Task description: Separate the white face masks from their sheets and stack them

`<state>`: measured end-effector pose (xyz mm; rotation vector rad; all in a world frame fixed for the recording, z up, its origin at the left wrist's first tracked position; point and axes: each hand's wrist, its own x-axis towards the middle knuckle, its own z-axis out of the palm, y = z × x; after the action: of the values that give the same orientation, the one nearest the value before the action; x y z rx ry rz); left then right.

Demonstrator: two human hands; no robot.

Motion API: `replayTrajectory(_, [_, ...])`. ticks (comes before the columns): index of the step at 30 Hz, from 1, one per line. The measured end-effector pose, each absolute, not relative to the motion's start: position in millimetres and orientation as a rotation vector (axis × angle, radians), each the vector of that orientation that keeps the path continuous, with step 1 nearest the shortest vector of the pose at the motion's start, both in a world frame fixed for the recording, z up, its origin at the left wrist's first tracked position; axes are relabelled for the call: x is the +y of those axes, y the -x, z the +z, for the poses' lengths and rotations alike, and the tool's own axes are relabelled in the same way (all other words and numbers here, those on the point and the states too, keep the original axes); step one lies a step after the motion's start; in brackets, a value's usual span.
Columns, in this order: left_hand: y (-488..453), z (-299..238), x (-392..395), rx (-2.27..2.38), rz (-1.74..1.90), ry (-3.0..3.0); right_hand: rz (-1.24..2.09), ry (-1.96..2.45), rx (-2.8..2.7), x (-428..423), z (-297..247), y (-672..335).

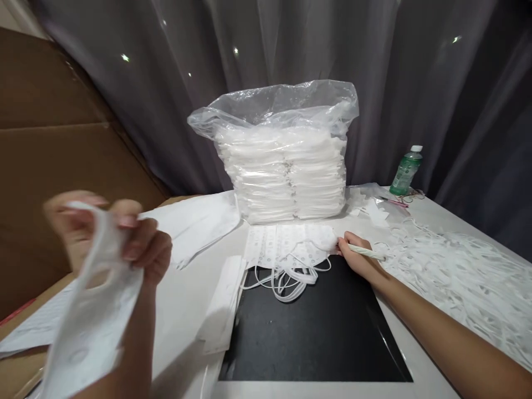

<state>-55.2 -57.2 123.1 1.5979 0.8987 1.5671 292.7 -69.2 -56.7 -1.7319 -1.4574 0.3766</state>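
Observation:
My left hand (143, 246), blurred by motion, is raised at the left and closed on a white fabric strip (89, 316). The strip hangs down and has a hole near its top. Blurred fingers (70, 221) show at the strip's upper left; whether they belong to the same hand I cannot tell. My right hand (355, 252) is closed around a slim white pen-like stick (368, 252), its fingertips at the right edge of a white dotted sheet (274, 244). Loops of white elastic cord (291, 282) spill from the sheet onto a black board (307, 332).
A clear plastic bag (286, 100) of stacked white cloth pieces stands behind the board. Folded white cloths (199, 221) and white strips (222, 305) lie left. Tangled white straps (465, 277), pink-handled scissors (394, 202) and a green bottle (406, 172) are right. Cardboard (54, 149) rises left.

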Motion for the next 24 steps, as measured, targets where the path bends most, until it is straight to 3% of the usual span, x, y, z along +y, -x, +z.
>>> replayTrajectory(2, [66, 99, -52, 1.029, 1.465, -1.713, 0.376, 1.736, -1.459, -71, -56, -291])
replayTrajectory(6, [70, 33, -43, 1.536, 0.828, -2.037, 0.352, 1.730, -1.475, -74, -54, -288])
replayTrajectory(8, [73, 11, -44, 1.674, 0.717, -2.084, 0.331, 1.729, -1.477, -73, -53, -287])
replayTrajectory(14, [75, 4, -80, 2.004, 0.077, -1.987, 0.224, 1.675, -1.490, -74, -51, -290])
replayTrajectory(24, [51, 17, -104, 2.003, 0.183, -1.944, 0.048, 1.346, -1.601, -96, -31, -274])
